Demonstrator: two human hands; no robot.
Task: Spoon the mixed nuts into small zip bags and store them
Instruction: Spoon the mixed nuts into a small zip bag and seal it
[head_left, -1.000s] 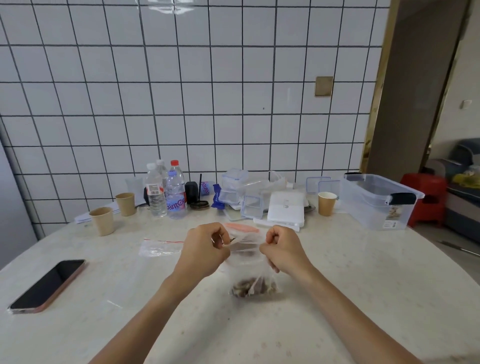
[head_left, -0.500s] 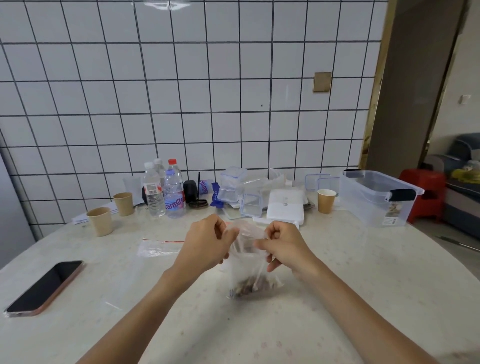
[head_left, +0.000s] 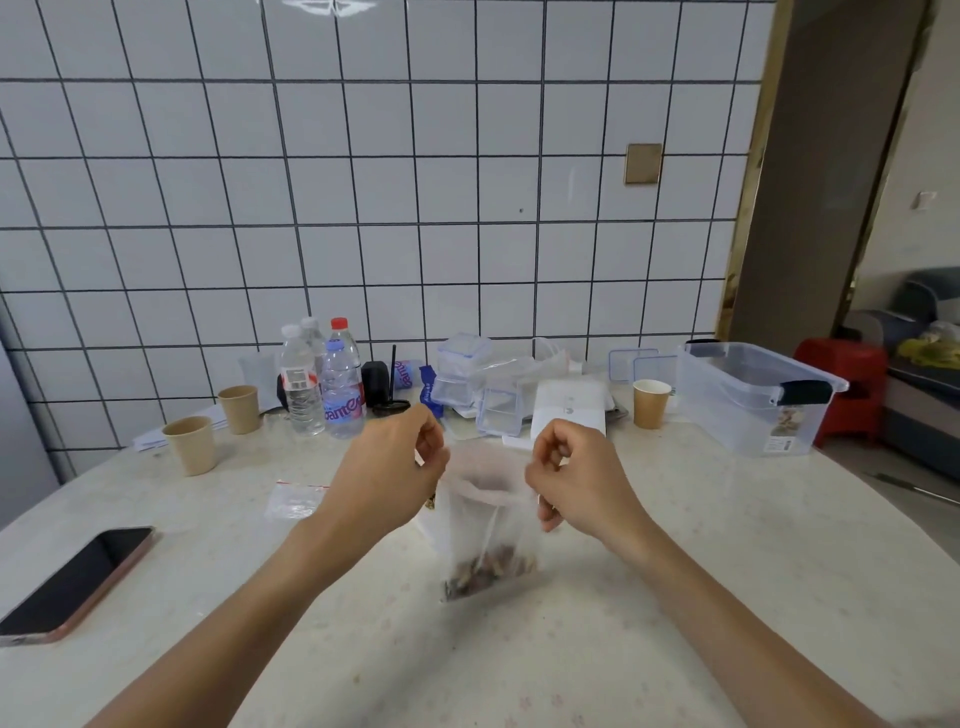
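Observation:
A small clear zip bag (head_left: 485, 525) stands upright on the table in front of me, with mixed nuts (head_left: 488, 569) lying in its bottom. My left hand (head_left: 387, 475) pinches the left side of the bag's mouth. My right hand (head_left: 579, 475) pinches the right side. The mouth is pulled apart between them. A second, empty zip bag (head_left: 293, 501) with a red strip lies flat to the left. A spoon cannot be made out.
A phone (head_left: 72, 584) lies at the left table edge. Paper cups (head_left: 189, 444), water bottles (head_left: 340, 384), small clear containers (head_left: 498, 410) and a white box (head_left: 569, 410) crowd the back by the wall. A large clear storage bin (head_left: 753, 397) stands at the back right.
Both hands lifted the bag's top edge from a low, flattened hold to an upright one and drew the mouth apart. The nuts stayed in the bottom.

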